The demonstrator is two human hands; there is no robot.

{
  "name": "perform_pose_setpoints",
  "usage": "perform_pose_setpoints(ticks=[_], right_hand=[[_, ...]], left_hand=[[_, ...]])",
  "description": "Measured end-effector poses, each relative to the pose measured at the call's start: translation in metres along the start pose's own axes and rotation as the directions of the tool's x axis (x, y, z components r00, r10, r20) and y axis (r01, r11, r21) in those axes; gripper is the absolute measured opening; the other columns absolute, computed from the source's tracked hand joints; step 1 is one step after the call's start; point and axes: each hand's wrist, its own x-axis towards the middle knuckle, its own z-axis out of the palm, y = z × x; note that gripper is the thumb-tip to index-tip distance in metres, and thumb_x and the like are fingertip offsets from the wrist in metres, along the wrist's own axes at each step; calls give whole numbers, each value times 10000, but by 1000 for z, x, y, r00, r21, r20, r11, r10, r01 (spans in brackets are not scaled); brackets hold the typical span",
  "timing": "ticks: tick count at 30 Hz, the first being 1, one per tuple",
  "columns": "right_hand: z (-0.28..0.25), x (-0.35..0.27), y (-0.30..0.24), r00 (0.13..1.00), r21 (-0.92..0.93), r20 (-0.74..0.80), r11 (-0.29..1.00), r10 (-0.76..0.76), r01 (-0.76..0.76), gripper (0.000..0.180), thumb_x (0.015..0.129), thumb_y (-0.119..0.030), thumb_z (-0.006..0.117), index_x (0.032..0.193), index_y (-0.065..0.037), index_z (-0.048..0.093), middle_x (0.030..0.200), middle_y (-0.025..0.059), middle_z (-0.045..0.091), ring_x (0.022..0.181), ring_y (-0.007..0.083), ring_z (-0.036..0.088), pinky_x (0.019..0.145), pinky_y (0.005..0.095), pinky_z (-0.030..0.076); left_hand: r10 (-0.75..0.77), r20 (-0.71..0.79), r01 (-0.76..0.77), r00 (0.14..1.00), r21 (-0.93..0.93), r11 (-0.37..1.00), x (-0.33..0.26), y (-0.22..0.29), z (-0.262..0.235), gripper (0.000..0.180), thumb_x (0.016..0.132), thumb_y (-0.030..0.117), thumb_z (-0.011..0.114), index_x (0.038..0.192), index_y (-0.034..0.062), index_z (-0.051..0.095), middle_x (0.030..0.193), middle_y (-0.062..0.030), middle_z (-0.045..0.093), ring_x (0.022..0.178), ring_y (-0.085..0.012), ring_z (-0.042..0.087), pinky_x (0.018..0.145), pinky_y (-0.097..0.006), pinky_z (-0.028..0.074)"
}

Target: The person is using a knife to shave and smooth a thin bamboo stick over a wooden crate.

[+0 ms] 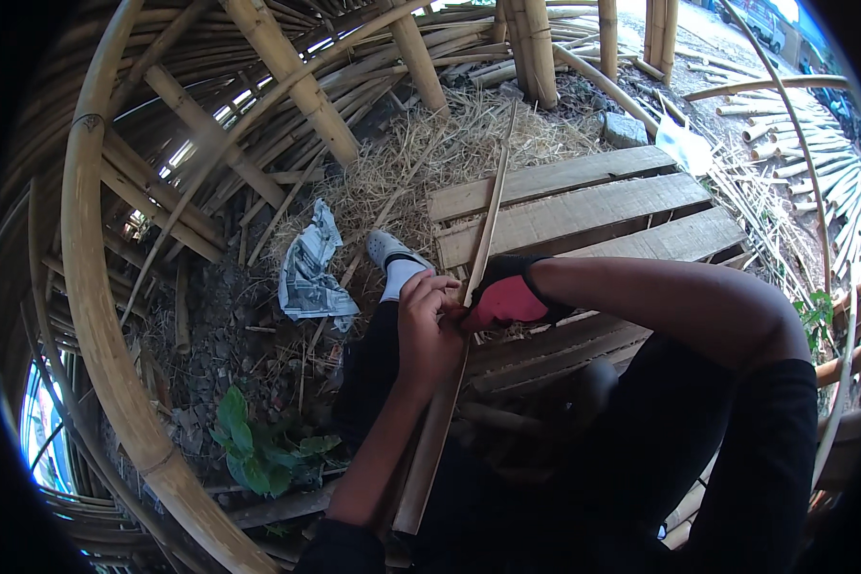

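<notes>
A long, split bamboo strip point(437, 435) runs from near my lap up past a slatted wooden platform, tilted slightly to the right. My bare left hand point(425, 320) is closed at the strip's middle, its fingers bent over it from the left side. Against the strip from the right presses my right hand point(509, 298), in a red and black glove, with its fingers curled round it. A small dark reddish bit shows between the two hands; whether it is a tool I cannot make out. The right fingertips are mostly hidden.
The slatted wooden platform point(584, 215) lies in front. Bamboo shavings point(450, 143) cover the ground beyond it. Crumpled newspaper point(314, 268) and a leafy plant point(249, 445) are at left. A thick bamboo pole point(91, 239) curves along the left side. Cut bamboo poles point(813, 163) are stacked far right.
</notes>
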Motion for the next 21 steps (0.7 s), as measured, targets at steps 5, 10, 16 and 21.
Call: perform_pose_setpoints(ticks=[5, 10, 16, 21], right_hand=[[-2, -17, -9, 987, -249, -84, 962, -133, 109, 398, 822, -454, 635, 785, -58, 655, 751, 57, 655, 665, 209, 615, 617, 352, 496], [7, -36, -30, 953, -356, -295, 933, -66, -46, 386, 806, -418, 626, 877, -49, 715, 891, 146, 704, 819, 287, 694, 728, 386, 535], [20, -38, -35, 861, -387, -496, 916, -110, -106, 451, 781, -500, 635, 821, -60, 723, 785, 137, 688, 749, 301, 668, 696, 410, 518], [21, -24, -26, 820, -461, -539, 882, -191, -98, 347, 748, -393, 665, 805, -55, 719, 820, 128, 697, 736, 290, 677, 670, 392, 525]], left_hand=[[-1, -68, -5, 998, -86, 996, -6, -8, 8, 173, 679, -86, 646, 717, 12, 508, 1022, -113, 649, 1087, -334, 570, 946, -432, 437], [8, -116, -23, 993, -127, 992, -8, -13, 9, 158, 709, -99, 603, 734, -7, 478, 985, -140, 624, 941, -319, 614, 853, -398, 474], [-22, -139, 15, 990, -52, 999, -7, -6, 9, 175, 708, -93, 642, 736, -8, 492, 964, -145, 612, 907, -308, 612, 795, -390, 481], [-200, -149, 207, 969, 34, 978, -8, 4, 4, 137, 659, -82, 652, 737, -6, 570, 870, -135, 553, 834, -325, 559, 754, -403, 456]])
